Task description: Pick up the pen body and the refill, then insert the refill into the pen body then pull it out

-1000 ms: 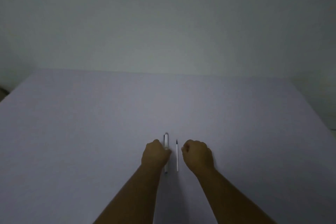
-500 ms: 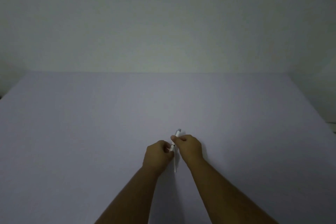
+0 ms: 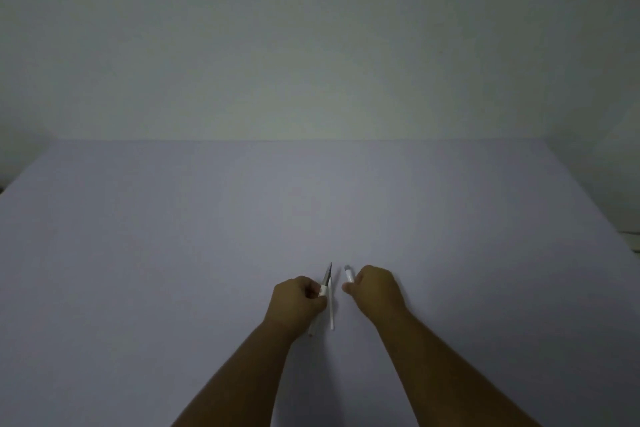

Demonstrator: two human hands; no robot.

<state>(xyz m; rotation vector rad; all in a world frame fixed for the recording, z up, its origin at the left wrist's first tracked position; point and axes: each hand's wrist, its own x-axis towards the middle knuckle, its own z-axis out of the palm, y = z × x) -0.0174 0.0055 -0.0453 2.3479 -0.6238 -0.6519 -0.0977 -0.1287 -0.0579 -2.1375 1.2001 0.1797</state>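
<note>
We see the left hand (image 3: 300,300) gripping the pen body (image 3: 325,282), tip pointing away. Right hand (image 3: 375,289) fingers pinch the cap (image 3: 349,275), just beside and apart from the pen. A thin refill (image 3: 331,308) lies between the hands on the table (image 3: 173,253). Table edges are well away from both hands.
</note>
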